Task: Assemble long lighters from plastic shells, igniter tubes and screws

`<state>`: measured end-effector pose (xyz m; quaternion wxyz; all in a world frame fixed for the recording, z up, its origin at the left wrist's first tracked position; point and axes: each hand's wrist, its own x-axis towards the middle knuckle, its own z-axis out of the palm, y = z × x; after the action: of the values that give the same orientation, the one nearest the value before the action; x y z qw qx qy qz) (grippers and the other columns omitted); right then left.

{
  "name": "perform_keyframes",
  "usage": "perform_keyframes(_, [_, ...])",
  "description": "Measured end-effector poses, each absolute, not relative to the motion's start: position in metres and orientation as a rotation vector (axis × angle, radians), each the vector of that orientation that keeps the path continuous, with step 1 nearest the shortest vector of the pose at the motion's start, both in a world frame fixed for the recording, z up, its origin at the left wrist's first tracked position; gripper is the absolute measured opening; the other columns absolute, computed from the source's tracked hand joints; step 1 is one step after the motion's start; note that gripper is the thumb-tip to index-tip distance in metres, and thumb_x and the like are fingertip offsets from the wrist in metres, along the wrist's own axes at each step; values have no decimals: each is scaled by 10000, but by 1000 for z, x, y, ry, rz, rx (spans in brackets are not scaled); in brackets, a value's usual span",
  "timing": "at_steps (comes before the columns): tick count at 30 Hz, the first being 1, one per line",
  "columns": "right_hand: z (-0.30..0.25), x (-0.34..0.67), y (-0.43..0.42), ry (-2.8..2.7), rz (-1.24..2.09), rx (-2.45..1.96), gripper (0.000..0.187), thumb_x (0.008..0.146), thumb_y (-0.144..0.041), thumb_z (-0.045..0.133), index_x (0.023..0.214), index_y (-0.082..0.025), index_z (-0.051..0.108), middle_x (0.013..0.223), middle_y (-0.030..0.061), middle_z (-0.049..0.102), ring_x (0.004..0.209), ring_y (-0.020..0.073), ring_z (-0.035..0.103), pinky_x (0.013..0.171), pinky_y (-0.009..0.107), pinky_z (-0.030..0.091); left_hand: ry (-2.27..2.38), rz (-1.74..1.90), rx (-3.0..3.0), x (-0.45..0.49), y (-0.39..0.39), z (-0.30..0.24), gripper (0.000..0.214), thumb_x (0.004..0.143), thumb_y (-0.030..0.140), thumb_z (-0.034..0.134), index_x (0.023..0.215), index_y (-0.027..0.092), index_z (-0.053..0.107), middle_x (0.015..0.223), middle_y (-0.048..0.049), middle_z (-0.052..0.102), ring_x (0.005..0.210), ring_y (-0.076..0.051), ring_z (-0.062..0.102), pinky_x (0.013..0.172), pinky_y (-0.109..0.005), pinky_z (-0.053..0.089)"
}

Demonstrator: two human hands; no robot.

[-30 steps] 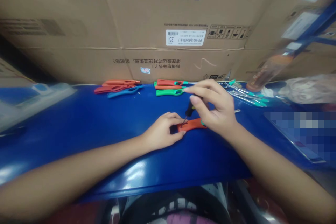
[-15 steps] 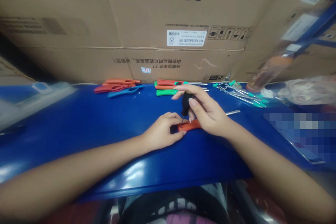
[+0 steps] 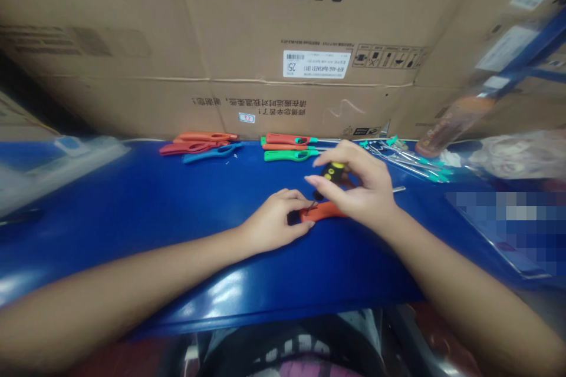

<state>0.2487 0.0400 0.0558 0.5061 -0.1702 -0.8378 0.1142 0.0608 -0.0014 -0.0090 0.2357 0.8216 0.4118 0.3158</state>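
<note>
Two bare hands at a glossy blue workbench (image 3: 132,200), head view. The left hand (image 3: 274,221) lies palm-down with its fingers curled closed, gripping the left end of an elongated orange plastic handle (image 3: 325,210); the fingertips (image 3: 300,203) rest on its upper side, and the handle's remaining length extends rightward beneath the right hand's heel. The right hand (image 3: 358,185) is raised just above, its thumb and fingers closed in a pinch around a small black-and-yellow screwdriver (image 3: 331,174). The screwdriver's thin metal shaft (image 3: 312,206) slants down to the orange plastic handle just beside the left fingertips; whether it enters the plastic is too small to tell.

Beyond the hands, near the far edge of the bench, lie a group of red and orange plastic handles (image 3: 198,142), a blue plastic handle (image 3: 212,154) and a green plastic handle (image 3: 289,155). To the right is a bundle of slender metal tools with teal grips (image 3: 411,162), and a crumpled clear plastic bag (image 3: 517,153) lies further right. A large corrugated cardboard carton (image 3: 221,41), printed with inverted black lettering, stands behind the bench.
</note>
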Motion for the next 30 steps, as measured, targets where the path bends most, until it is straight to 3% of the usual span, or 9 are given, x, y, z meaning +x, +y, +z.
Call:
perform_keyframes(2, [56, 249, 41, -2042, 165, -386, 171, 929, -362, 658, 999, -207, 681, 883, 52, 674, 736, 161, 600, 654, 287, 520, 1123, 876, 2259, 61, -1, -9, 244, 870, 259, 697, 1097, 180, 740, 1044, -67, 713, 987, -228, 655, 964, -403, 502])
perform_keyframes(6, [56, 249, 41, -2164, 660, -378, 331, 1062, -310, 378, 1331, -223, 551, 1130, 84, 674, 641, 97, 590, 592, 241, 526, 1117, 885, 2261, 61, -1, -9, 209, 866, 246, 698, 1057, 181, 751, 1007, -60, 710, 973, -222, 654, 954, -391, 512])
perform_keyframes(8, [55, 249, 44, -2094, 733, -421, 292, 1034, -336, 478, 1276, -211, 582, 1042, 60, 693, 589, 85, 573, 548, 221, 513, 1116, 878, 2251, 61, -1, -9, 232, 866, 244, 699, 1086, 185, 747, 1010, -61, 710, 990, -225, 652, 960, -392, 510])
perform_keyframes(12, [51, 252, 52, -1965, 323, -530, 255, 865, -408, 738, 1005, -201, 689, 925, 52, 713, 708, 149, 627, 647, 270, 545, 1113, 871, 2243, 61, 0, -10, 282, 871, 258, 703, 1145, 198, 731, 1041, -58, 709, 1003, -222, 656, 980, -401, 500])
perform_keyframes(17, [52, 252, 51, -2114, 831, -396, 386, 1070, -338, 346, 1415, -249, 497, 1241, 90, 674, 483, 54, 515, 497, 230, 500, 1124, 856, 2255, 61, 0, -10, 257, 877, 258, 694, 1120, 186, 739, 1023, -66, 707, 996, -226, 651, 965, -400, 506])
perform_keyframes(19, [52, 250, 49, -2076, 861, -374, 333, 1041, -343, 449, 1331, -226, 564, 1100, 64, 708, 472, 55, 503, 457, 214, 473, 1139, 856, 2261, 61, -1, -10, 261, 878, 258, 691, 1127, 193, 737, 1035, -68, 708, 994, -228, 650, 959, -404, 510])
perform_keyframes(23, [54, 249, 47, -1941, 297, -431, 208, 844, -383, 762, 947, -207, 715, 838, 39, 702, 650, 141, 592, 593, 275, 536, 1138, 867, 2257, 61, -1, -10, 242, 865, 256, 705, 1097, 195, 740, 1017, -58, 708, 974, -220, 658, 953, -396, 514])
perform_keyframes(28, [57, 254, 44, -2121, 611, -399, 365, 1058, -330, 395, 1349, -244, 598, 1149, 81, 704, 576, 85, 574, 534, 240, 526, 1130, 868, 2256, 61, -1, -8, 243, 872, 254, 702, 1106, 205, 741, 1014, -52, 708, 985, -222, 656, 956, -384, 509])
perform_keyframes(30, [57, 253, 43, -2093, 684, -400, 327, 1041, -319, 457, 1309, -230, 622, 1073, 65, 713, 541, 74, 554, 478, 216, 494, 1144, 854, 2259, 61, -1, -9, 228, 873, 252, 700, 1090, 200, 745, 1013, -56, 709, 984, -225, 653, 948, -388, 509])
